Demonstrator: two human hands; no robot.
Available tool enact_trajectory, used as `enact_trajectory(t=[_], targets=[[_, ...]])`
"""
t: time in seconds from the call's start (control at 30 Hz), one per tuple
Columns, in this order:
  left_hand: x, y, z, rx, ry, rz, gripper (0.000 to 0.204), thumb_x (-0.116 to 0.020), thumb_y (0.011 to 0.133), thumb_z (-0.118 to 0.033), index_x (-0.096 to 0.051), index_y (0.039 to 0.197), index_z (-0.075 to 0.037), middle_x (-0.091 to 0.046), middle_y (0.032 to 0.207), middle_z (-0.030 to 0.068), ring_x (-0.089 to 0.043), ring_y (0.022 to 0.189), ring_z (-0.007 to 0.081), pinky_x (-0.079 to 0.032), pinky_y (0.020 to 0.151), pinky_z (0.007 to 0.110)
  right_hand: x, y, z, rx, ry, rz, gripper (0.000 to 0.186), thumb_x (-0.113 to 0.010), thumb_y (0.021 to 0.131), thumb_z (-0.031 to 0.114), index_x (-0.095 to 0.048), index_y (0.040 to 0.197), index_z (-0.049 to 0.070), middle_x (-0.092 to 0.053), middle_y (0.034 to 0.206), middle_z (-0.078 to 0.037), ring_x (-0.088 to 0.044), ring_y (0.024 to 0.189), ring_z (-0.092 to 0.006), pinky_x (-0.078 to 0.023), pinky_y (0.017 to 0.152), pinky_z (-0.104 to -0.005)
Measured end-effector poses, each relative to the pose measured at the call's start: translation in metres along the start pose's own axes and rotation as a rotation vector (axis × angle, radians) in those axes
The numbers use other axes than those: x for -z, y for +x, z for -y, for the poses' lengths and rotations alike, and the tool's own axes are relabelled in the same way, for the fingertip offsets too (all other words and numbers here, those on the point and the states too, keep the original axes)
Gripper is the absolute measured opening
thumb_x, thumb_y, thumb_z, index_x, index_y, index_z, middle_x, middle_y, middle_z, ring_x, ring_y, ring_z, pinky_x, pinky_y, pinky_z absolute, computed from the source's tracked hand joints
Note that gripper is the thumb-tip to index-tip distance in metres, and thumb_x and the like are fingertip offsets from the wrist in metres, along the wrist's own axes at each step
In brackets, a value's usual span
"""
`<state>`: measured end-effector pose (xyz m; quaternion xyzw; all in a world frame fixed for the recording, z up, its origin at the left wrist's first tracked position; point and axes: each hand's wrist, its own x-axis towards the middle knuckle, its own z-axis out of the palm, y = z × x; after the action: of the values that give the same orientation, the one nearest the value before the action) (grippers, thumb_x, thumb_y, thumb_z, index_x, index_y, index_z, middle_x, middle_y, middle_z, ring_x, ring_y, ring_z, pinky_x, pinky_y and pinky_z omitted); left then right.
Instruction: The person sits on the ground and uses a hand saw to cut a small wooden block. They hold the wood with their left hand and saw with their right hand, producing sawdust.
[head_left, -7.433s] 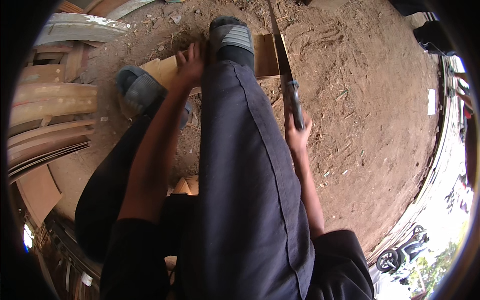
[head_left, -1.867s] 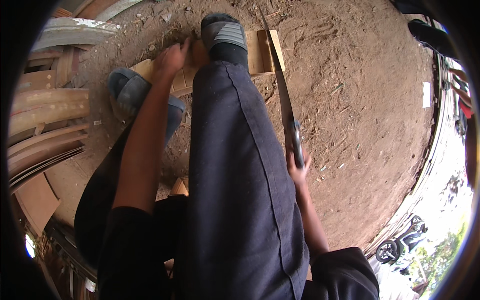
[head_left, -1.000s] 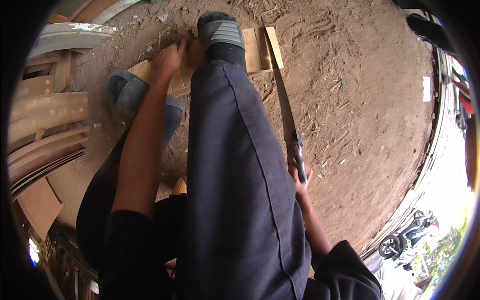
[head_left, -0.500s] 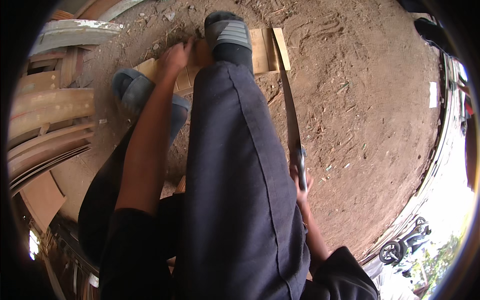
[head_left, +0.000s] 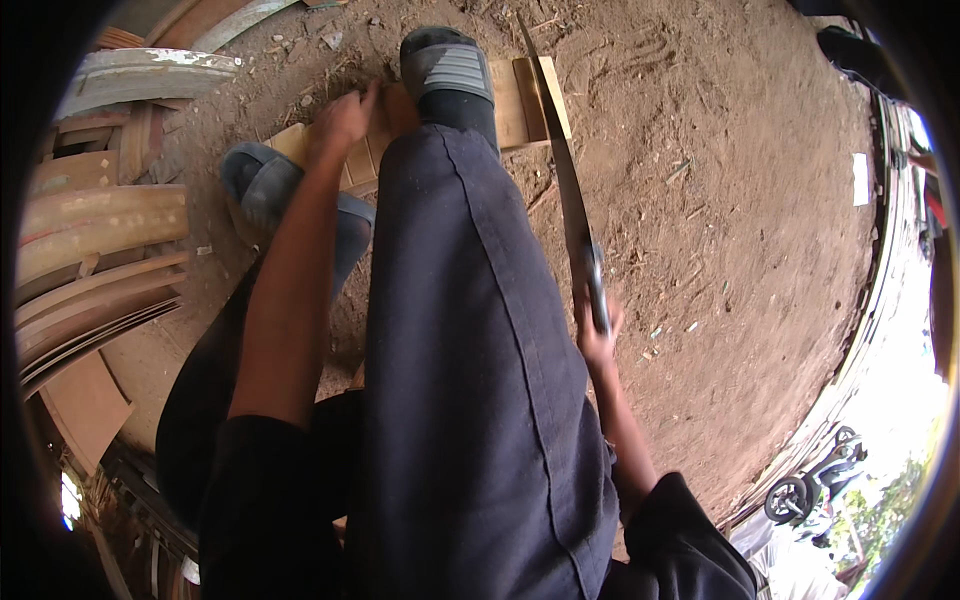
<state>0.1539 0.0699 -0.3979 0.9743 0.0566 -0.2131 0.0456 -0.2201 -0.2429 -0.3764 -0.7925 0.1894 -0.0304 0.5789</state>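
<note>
- Head view, looking down past the person's dark-trousered legs: a pale board (head_left: 512,110) lies crosswise on bare dirt (head_left: 730,220), near the top.
- The right hand (head_left: 597,342), slightly blurred, has its fingers wrapped around the handle of a saw (head_left: 570,195), to the right of the raised knee.
- The saw's long dark blade runs up and slightly left from that hand, crossing the board near its right end.
- The left hand (head_left: 340,122) rests on the board's left part, one digit stretched out to the right; the other fingers look bent, but whether they grip the edge cannot be told.
- The right shoe (head_left: 450,68), grey and black, presses on the board between left hand and blade.
- The left shoe (head_left: 265,188) is beside the board's left end.
- Stacked wood (head_left: 100,225) fills the left side; a motorbike (head_left: 810,485) stands at lower right.
</note>
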Motion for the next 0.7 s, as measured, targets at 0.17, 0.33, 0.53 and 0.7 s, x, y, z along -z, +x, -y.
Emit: enact_trajectory(t=[0.17, 0.33, 0.53, 0.7], targets=[[0.002, -0.005, 0.004, -0.004, 0.003, 0.006, 0.072, -0.017, 0.084, -0.064, -0.053, 0.115, -0.010, -0.050, 0.121, 0.0157, -0.046, 0.113, 0.0314, -0.035, 0.095, 0.044, 0.035, -0.069, 0.017, -0.052, -0.089, 0.018, 0.013, -0.053, 0.080, 0.006, -0.053, 0.070, -0.002, -0.045, 0.053, -0.006, -0.045, 0.047, -0.0101, -0.034, 0.043, -0.0274], [0.004, -0.007, -0.004, -0.048, -0.001, -0.014, 0.073, -0.016, 0.085, -0.062, -0.053, 0.114, -0.007, -0.050, 0.121, 0.0165, -0.047, 0.113, 0.0307, -0.030, 0.098, 0.045, -0.008, 0.039, 0.013, -0.062, 0.066, 0.002, 0.023, -0.054, 0.082, 0.012, -0.047, 0.064, 0.001, -0.040, 0.051, 0.001, -0.036, 0.048, -0.0062, -0.029, 0.041, -0.0256], [-0.004, 0.002, -0.006, -0.053, 0.025, 0.027, 0.071, -0.017, 0.086, -0.061, -0.054, 0.114, -0.007, -0.050, 0.121, 0.0164, -0.047, 0.113, 0.0300, -0.026, 0.101, 0.045, -0.020, 0.078, 0.037, -0.051, 0.088, 0.018, 0.024, -0.054, 0.083, 0.015, -0.048, 0.065, 0.000, -0.043, 0.053, 0.001, -0.037, 0.048, -0.0059, -0.029, 0.042, -0.0259], [0.008, -0.013, 0.002, -0.005, 0.027, 0.005, 0.070, -0.018, 0.086, -0.061, -0.054, 0.114, -0.008, -0.050, 0.121, 0.0153, -0.046, 0.113, 0.0300, -0.027, 0.100, 0.043, 0.018, -0.040, 0.012, -0.059, -0.012, 0.011, 0.015, -0.053, 0.082, 0.012, -0.055, 0.076, -0.001, -0.044, 0.054, -0.003, -0.040, 0.050, -0.0079, -0.032, 0.043, -0.0274]])
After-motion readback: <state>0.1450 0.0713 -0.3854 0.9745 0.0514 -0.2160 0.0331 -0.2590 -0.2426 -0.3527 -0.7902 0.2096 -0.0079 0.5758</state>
